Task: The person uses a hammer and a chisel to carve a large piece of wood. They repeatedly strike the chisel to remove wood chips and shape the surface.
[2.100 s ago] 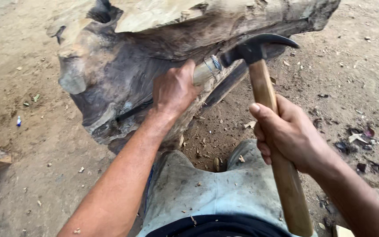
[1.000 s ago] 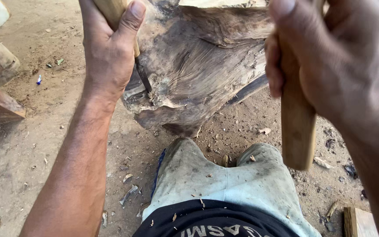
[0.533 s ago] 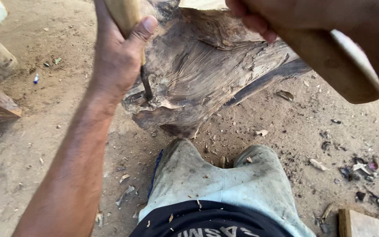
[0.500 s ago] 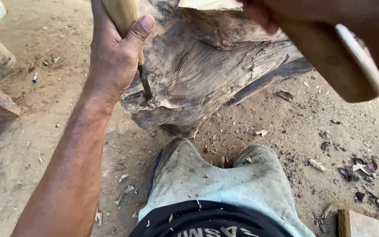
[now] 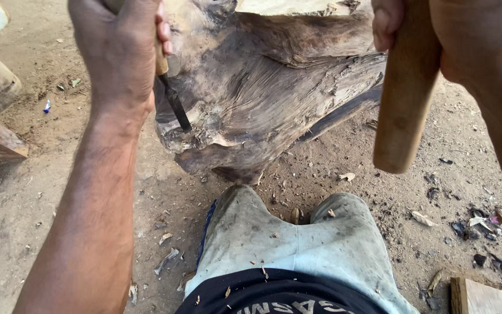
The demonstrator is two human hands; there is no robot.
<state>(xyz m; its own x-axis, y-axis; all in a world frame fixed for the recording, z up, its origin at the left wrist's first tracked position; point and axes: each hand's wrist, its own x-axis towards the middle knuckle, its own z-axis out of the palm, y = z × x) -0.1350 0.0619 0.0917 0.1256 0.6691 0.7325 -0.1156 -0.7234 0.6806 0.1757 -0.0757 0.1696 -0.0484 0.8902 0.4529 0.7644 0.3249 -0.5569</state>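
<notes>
My left hand (image 5: 120,55) is wrapped tight around the chisel (image 5: 172,99), its tip below my fingers touching the log (image 5: 274,99); my right hand (image 5: 466,40) grips the hammer handle (image 5: 405,93).

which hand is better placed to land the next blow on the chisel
Right, probably. The right hand grips the hammer handle, raised. The left hand holds the chisel, tip against the wood block.

Head view, looking down. Left hand (image 5: 120,52) grips a chisel (image 5: 172,99), its dark blade tip set against the weathered wood stump (image 5: 274,99). Right hand (image 5: 466,40) clasps the wooden hammer handle (image 5: 405,104), raised clear of the stump. Grey trousers (image 5: 286,244) below; wood chips (image 5: 422,218) on the sandy ground (image 5: 24,197).
</notes>
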